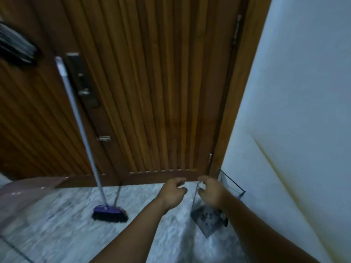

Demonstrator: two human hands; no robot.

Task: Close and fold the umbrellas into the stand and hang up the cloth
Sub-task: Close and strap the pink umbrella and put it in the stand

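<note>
Count: two hands, one stand, one broom, one clear umbrella in part, one door.

The stand (230, 184), a thin black wire frame, sits in the corner where the door (152, 82) meets the white wall (294, 111); this entry uses it as the landmark. Your right hand (211, 192) is just left of the stand, fingers curled and pinching a thin strap (195, 194). A dark patterned piece (208, 220) hangs from that strap, below the hand and beside the stand's lower edge. The frame is too blurred to tell whether it is cloth or a folded umbrella.

Your left hand (173, 191) is further left of the stand, close to the right hand but apart from it. Its fingers are loosely curled and hold nothing.

The clear umbrella (24, 194) lies far left of the stand, cut by the frame edge. The broom (109, 212), blue head and grey pole, leans on the door between umbrella and stand.

Open floor (66, 234) runs from the broom to your forearms. To the right, the stand is hemmed in by the wall.

Floor: pale marbled tile. Door: ribbed brown wood, with a metal lock plate (83, 88) up left of the stand.
</note>
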